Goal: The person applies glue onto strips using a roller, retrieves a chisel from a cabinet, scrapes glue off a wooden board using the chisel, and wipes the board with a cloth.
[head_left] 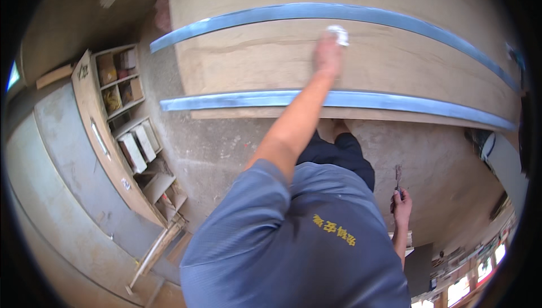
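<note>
My left hand (328, 60) reaches out over the tan board (243, 62), slightly blurred. It is closed on a white wad (339, 35), cloth or paper, I cannot tell which. Two long metal bars with a bluish sheen lie across the board: the far bar (271, 13) just beyond the wad, the near bar (237, 100) under my left forearm. Low at my right side, away from the board, my right hand (402, 205) grips a small flat-ended tool (398, 172) with a dark handle. Its end looks grey-brown, like a scraper or a brush.
To the left stands a workbench (70, 144) with a wooden edge. Open shelves (119, 79) below it hold boxes and loose items. Bare concrete floor (197, 150) lies between it and the board. A pale rounded object (502, 158) stands at the right.
</note>
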Tool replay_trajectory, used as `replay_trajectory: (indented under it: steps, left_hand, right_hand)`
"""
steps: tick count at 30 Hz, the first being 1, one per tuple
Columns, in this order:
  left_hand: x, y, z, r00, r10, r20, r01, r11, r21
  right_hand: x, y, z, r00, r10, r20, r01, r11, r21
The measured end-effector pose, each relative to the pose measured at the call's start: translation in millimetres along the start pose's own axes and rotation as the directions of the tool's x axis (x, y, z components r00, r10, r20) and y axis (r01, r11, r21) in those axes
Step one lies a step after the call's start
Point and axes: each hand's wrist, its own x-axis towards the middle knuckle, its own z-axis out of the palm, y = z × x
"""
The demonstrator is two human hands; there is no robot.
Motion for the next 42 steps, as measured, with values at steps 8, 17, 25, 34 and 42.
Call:
replay_trajectory:
  steps: [8,17,25,34,42]
  left_hand:
    - [25.7,-251.3,-163.7,0.969,-0.229,-0.097,0.223,0.972,-0.074]
    - [30.6,-303.9,-230.4,0.820,-0.378,-0.429,0.492,0.849,0.194]
    - [30.7,-122.7,-121.8,0.863,-0.443,-0.243,0.496,0.834,0.243]
    - [19.0,65.5,68.7,0.927,-0.315,-0.202,0.323,0.946,0.010]
    - [-43.9,350.6,227.3,0.996,-0.061,0.066,0.046,0.977,0.207]
  right_hand:
    - [10.2,-53.9,30.3,0.997,0.028,0.066,-0.009,0.960,-0.279]
    - [-13.0,-52.0,28.3,0.998,0.026,-0.048,-0.038,0.966,-0.257]
    - [4.5,10.1,-20.3,0.992,0.085,-0.094,-0.101,0.979,-0.178]
    - [78.6,80.9,-171.1,0.991,0.127,-0.036,-0.126,0.992,0.012]
    - [83.9,92.6,-331.0,0.978,0.086,-0.188,-0.075,0.995,0.068]
